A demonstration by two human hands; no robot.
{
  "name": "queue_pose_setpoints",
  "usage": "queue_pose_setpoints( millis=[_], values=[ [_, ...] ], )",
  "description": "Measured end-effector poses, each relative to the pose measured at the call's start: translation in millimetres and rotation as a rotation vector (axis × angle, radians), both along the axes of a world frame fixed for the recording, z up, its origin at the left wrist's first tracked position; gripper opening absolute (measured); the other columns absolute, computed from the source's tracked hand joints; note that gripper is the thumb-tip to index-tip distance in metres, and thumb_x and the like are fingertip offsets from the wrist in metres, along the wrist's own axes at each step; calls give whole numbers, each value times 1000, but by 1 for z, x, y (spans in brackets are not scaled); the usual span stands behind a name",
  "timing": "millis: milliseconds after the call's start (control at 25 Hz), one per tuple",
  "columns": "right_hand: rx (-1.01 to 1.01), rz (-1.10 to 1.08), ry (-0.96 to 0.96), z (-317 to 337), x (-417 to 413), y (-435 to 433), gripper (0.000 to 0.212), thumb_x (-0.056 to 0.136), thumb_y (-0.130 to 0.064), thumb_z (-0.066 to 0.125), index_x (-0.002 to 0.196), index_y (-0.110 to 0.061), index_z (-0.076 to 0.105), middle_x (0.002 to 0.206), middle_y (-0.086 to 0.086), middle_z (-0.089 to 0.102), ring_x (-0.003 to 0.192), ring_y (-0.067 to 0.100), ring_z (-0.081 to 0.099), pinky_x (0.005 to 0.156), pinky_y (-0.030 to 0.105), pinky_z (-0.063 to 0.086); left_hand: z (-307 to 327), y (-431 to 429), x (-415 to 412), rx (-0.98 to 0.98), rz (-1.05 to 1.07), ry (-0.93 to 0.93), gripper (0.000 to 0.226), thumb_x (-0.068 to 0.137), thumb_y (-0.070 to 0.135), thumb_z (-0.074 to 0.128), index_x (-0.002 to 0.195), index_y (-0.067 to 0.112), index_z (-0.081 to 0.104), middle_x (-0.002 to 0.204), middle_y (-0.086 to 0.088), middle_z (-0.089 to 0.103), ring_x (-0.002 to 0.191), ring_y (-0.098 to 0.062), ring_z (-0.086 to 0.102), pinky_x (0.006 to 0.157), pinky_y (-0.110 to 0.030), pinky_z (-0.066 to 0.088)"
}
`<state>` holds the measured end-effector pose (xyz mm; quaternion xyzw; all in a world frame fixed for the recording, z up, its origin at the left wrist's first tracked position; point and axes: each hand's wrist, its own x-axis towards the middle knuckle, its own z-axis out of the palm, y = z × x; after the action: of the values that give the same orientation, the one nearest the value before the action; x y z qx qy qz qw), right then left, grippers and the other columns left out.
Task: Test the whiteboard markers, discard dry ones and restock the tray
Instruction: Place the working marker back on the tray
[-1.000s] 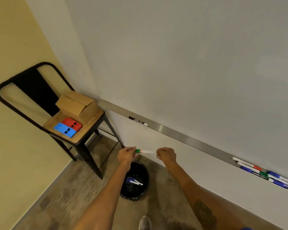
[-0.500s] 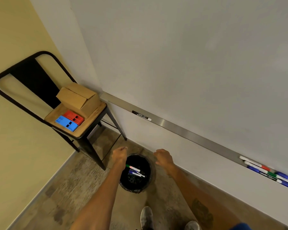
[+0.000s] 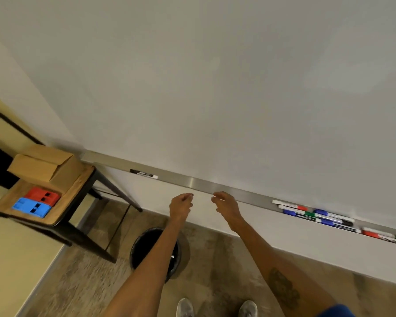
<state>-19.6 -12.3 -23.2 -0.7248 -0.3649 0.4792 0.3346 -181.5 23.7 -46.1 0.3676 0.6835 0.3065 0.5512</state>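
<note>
1. Fingers first. The left hand (image 3: 180, 205) has its fingers (image 3: 189, 198) loosely curled, with nothing in them that I can make out. A dark speck at the tips is too small to identify. The right hand (image 3: 225, 203) has its fingers (image 3: 216, 199) half-curled and empty. Both hands hover mid-frame just below the rail, apart from each other. I judge them to be between markers.
2. The whiteboard (image 3: 215, 88) fills the upper frame. No test strokes are legible on it.
3. The tray (image 3: 199, 185) is a steel rail running from centre left down to the right edge.
4. The chair (image 3: 62, 227) stands at the left edge and serves as a side table, probably to keep supplies within reach.
5. The bin (image 3: 142, 250) sits on the floor at lower centre, beneath the arms and partly hidden by the left forearm. A white fleck shows inside. It is likely placed there so a dry marker can simply be dropped in.
6. The cardboard box (image 3: 44, 167) sits at the back of the chair seat with its contents hidden. It is probably the restock supply.
7. The marker cluster (image 3: 318, 217) lies lengthwise in the tray at the right, with red, blue, green and black caps. I cannot tell whether these are tested or untested.
8. A red eraser (image 3: 42, 195) and a blue eraser (image 3: 31, 207) lie side by side at the front of the seat.
9. A black marker (image 3: 143, 174) lies alone in the tray at centre left, well apart from the cluster, perhaps sorted out on purpose.
</note>
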Motion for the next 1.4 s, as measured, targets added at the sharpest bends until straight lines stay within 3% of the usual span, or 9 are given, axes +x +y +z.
queue_pose_setpoints(
  millis=[280,440,640,760,920,1000,1160,1280,1400],
  values=[
    [39,-317,-6,-1,162,-45,29,95,-18,60,123,-16,64,128,5,62,115,24,59,104,45,49,13,-20,151,-29,-199,-89,22,95,20,64,114,12,72,100,-4,72,87,-17,69,71,-25,55],
    [18,-509,-27,-8,235,-72,36,96,-14,55,133,-13,57,132,8,58,117,25,56,105,43,48,10,-32,217,-46,-308,-39,27,95,22,62,119,14,71,108,-8,73,90,-20,66,83,-34,56],
    [-58,-522,3,-19,287,-90,39,99,-15,54,137,-7,50,126,9,56,118,26,54,106,45,46,3,-39,277,-66,-400,22,43,98,19,55,139,11,55,134,-4,58,112,-24,61,101,-41,52],
    [-113,-455,-23,-27,304,-89,11,98,-14,52,108,-12,55,103,9,56,99,25,55,86,34,50,-7,-35,300,-57,-426,79,38,96,20,54,132,9,61,128,-10,65,96,-23,64,97,-43,55],
    [-122,-425,-62,-31,311,-83,15,98,-12,51,99,1,57,92,19,62,78,18,59,64,24,49,-13,-33,318,-61,-433,138,21,95,21,55,105,11,70,112,-16,70,98,-30,67,95,-46,55],
    [-117,-421,-42,-31,311,-80,11,98,-13,52,98,-4,60,97,18,65,86,23,64,72,29,54,-13,-34,323,-70,-430,142,13,95,19,55,91,20,67,110,-16,70,101,-32,67,96,-47,54],
    [-76,-437,-15,-30,307,-80,10,99,-14,54,106,-11,61,103,12,66,93,23,64,79,29,54,-19,-34,324,-108,-376,90,39,93,21,59,131,14,63,126,-8,67,109,-25,66,99,-39,54],
    [38,-595,-5,-25,301,-84,22,99,-16,56,120,-12,60,111,7,63,100,21,61,88,31,52,-10,-38,323,-71,-225,-18,25,95,20,62,118,13,69,111,-7,71,93,-20,69,82,-26,58],
    [182,-799,-30,-14,294,-80,17,96,-15,61,114,-14,63,117,8,65,109,25,61,99,37,51,9,-42,320,-13,-168,-165,11,92,9,68,102,9,71,99,-10,72,83,-20,71,76,-25,60]
  ],
)
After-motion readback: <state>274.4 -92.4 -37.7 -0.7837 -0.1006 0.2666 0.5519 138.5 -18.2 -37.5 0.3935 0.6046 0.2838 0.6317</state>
